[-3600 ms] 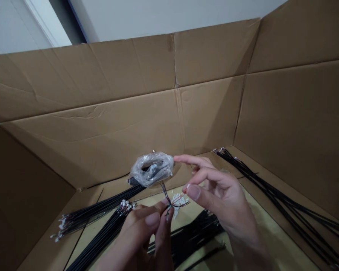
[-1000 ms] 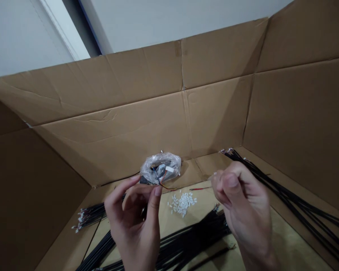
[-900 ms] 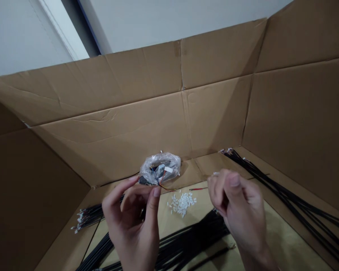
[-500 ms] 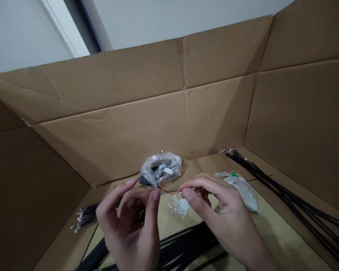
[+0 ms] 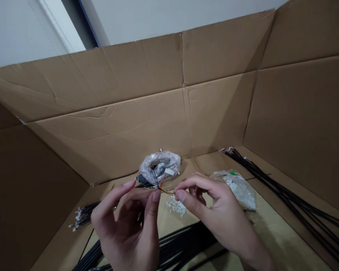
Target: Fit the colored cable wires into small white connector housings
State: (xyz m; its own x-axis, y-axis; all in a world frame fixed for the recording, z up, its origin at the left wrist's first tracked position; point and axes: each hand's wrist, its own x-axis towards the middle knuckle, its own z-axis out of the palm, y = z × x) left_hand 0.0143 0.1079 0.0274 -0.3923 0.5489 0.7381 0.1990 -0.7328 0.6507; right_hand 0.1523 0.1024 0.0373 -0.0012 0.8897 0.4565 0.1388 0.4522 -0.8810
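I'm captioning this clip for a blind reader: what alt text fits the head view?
Two bare hands, left hand and right hand, pinch thin coloured wires between them inside a large cardboard box. Black cable bundles, loose white connectors and a clear plastic bag lie on its floor.

Plain brown corrugated cardboard box walls (image 5: pixel 147 113), no print, darker in shadow at left. Yellowish-tan box floor (image 5: pixel 274 233). Glossy black thin cable bundles: right (image 5: pixel 285 195), left with white tips (image 5: pixel 81 216), bottom centre (image 5: pixel 183 244). Small white plastic connector pile (image 5: pixel 175 207). Clear crinkled plastic bag (image 5: pixel 159 167), black contents and white connector inside. Second clear plastic bag (image 5: pixel 237 186), white pieces, tiny green spot. Fine orange, red and blue wire strands (image 5: pixel 162 184) between bare left hand (image 5: pixel 130 229) and bare right hand (image 5: pixel 214 214). Off-white wall (image 5: pixel 158 15), dark blue-grey door edge (image 5: pixel 79 22).
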